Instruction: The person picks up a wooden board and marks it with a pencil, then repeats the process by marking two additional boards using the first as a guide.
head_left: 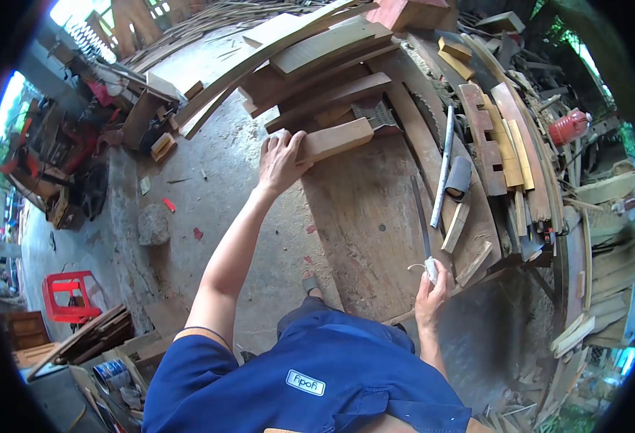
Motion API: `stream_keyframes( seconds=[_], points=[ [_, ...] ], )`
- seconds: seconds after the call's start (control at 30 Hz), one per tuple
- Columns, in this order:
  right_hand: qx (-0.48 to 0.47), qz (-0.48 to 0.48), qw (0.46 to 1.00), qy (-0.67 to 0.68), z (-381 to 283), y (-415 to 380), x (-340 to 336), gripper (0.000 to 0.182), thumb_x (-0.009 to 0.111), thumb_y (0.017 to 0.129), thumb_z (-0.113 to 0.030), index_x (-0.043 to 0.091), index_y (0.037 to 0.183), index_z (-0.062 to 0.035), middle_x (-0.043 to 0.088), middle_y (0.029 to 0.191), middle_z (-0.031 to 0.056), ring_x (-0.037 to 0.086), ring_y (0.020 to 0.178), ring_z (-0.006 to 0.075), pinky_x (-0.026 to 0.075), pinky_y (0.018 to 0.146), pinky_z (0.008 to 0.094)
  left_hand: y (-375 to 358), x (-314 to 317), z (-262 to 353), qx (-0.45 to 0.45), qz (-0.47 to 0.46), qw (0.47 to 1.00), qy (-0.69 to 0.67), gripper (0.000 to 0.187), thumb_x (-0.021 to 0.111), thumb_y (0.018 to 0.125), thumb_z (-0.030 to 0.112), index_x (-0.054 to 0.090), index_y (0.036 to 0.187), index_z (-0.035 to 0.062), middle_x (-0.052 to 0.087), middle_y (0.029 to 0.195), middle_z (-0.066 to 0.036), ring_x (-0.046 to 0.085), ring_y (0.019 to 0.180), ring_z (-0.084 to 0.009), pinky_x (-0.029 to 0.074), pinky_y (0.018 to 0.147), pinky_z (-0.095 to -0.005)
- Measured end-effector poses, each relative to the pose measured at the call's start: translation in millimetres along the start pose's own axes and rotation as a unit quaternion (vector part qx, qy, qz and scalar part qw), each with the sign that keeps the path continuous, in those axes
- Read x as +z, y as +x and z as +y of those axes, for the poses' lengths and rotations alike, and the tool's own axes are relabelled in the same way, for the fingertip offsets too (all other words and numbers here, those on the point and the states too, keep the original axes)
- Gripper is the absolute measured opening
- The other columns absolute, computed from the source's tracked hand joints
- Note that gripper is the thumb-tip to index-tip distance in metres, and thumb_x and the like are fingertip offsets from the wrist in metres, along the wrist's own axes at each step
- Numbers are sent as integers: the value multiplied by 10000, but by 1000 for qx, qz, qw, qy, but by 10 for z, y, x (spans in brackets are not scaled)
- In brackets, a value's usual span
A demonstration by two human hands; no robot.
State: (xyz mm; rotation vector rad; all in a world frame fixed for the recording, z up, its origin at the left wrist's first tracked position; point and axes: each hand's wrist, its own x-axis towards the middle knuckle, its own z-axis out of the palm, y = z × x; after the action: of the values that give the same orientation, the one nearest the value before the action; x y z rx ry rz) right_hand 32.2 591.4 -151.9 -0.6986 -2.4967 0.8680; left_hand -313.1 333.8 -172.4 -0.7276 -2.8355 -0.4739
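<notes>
My left hand (281, 164) is wrapped round the near end of a wooden block (337, 140) that lies at the far part of the wooden workbench (364, 216). At the bench's near right edge, my right hand (433, 292) holds the white handle of a long thin tool (421, 216), whose dark blade points away from me across the board. Just beyond the block sits a dark metal piece with a rough surface (376, 115). A light-coloured rod (444, 166) lies to the right of the blade.
Curved planks (324, 50) are stacked beyond the block. A notched board (482, 137) and a red bottle (569, 128) are on the right. On the left are a red plastic stool (70, 296), a stone (154, 224) and power tools (79, 148).
</notes>
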Motion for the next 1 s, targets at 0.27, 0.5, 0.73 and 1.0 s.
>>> stream_keyframes(
  seconds=[0.27, 0.5, 0.73, 1.0],
  points=[
    [-94, -17, 990, -101, -388, 784, 218, 449, 612, 917, -79, 575, 1364, -91, 523, 1288, 125, 488, 1250, 329, 360, 1076, 478, 27, 44, 69, -46, -16, 996, -78, 719, 828, 763, 341, 514, 1388, 177, 551, 1170, -112, 553, 1132, -321, 415, 1025, -463],
    [-364, -89, 917, -136, -782, 2788, 1240, 530, 575, 839, -66, 569, 1368, -85, 539, 1369, 96, 473, 1315, 307, 358, 1094, 477, -223, 72, 38, -30, 48, 997, -43, 716, 830, 773, 353, 506, 1379, 150, 523, 1172, -122, 507, 1159, -328, 328, 1067, -499],
    [-407, -149, 879, -198, -682, 3086, 1955, 309, 545, 884, -86, 669, 1165, -121, 641, 1102, 85, 635, 1038, 303, 543, 863, 465, -323, -35, -11, -64, 36, 996, -43, 719, 847, 752, 324, 520, 1363, 134, 522, 1151, -120, 512, 1111, -323, 358, 1017, -467],
    [-324, -80, 938, -93, -433, 2569, 1348, 101, 573, 894, -68, 648, 944, -113, 632, 969, 79, 642, 933, 292, 556, 792, 419, -1, 117, 230, -68, 32, 995, -63, 704, 835, 771, 305, 504, 1370, 143, 525, 1161, -120, 518, 1107, -333, 401, 989, -471]
  ],
)
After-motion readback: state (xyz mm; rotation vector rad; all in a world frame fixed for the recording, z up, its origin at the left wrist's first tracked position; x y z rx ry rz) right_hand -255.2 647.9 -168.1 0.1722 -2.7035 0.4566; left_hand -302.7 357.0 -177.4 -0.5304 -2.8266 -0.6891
